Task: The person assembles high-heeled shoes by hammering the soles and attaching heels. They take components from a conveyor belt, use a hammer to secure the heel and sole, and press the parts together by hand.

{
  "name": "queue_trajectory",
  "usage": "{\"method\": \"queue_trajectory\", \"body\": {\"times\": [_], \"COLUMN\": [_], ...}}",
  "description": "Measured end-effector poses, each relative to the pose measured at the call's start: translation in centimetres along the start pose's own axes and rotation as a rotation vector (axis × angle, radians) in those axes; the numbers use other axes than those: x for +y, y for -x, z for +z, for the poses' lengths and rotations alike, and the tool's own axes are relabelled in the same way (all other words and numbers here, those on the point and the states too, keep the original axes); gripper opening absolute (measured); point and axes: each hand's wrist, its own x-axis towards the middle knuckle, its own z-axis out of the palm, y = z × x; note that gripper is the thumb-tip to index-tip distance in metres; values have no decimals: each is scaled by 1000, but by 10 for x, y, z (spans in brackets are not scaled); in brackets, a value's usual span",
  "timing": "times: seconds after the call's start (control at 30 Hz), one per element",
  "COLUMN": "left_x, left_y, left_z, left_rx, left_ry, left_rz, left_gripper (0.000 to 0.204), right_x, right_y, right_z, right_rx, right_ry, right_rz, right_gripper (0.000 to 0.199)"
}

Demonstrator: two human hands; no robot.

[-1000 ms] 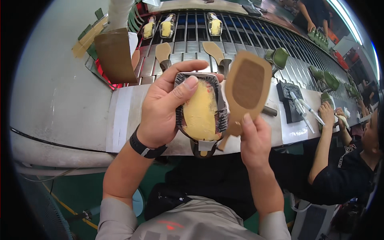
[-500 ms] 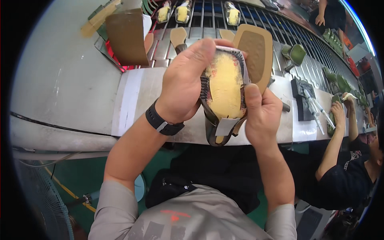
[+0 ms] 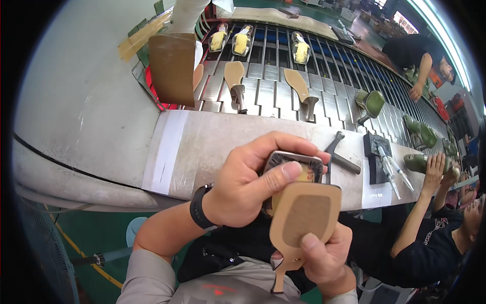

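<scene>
My left hand [image 3: 240, 185] is closed round a shoe upper [image 3: 298, 159] with a black pleated edge and a yellow coated underside. Its thumb lies across that underside, near the toe end. In my right hand [image 3: 326, 258] is a tan shoe sole [image 3: 307, 215] with a darker brown patch on its face. The right thumb presses on the narrow part of this sole. The sole lies in front of the upper and hides most of it. Whether the two touch cannot be seen.
A hammer [image 3: 340, 154] lies on the bench beyond my hands, beside a black block [image 3: 375, 157] with white pen-like tools. Heeled soles [image 3: 234, 76] and yellow-bottomed uppers [image 3: 300, 49] rest on the slatted conveyor [image 3: 266, 83]. At right, a co-worker's hands [image 3: 435, 172] hold a green shoe.
Both hands have come down closer to my body. The sole has moved from beyond the upper to in front of it, covering its yellow underside. The view has tilted up, showing more conveyor.
</scene>
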Motion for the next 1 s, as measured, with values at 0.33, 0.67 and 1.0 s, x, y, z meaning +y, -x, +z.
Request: {"method": "queue_trajectory", "body": {"times": [0.33,0.67,1.0], "left_x": [1,-3,-7], "left_y": [14,20,-12], "left_z": [4,0,-9], "left_rx": [-25,-80,-83], "left_ry": [8,-53,234], "left_rz": [32,97,11], "left_gripper": [82,66,71], "right_x": [11,12,-5], "right_y": [-8,-6,-30], "right_z": [10,13,10], "right_rx": [20,1,147], "right_ry": [13,6,-28], "right_rz": [8,20,78], "right_gripper": [30,31,41]}}
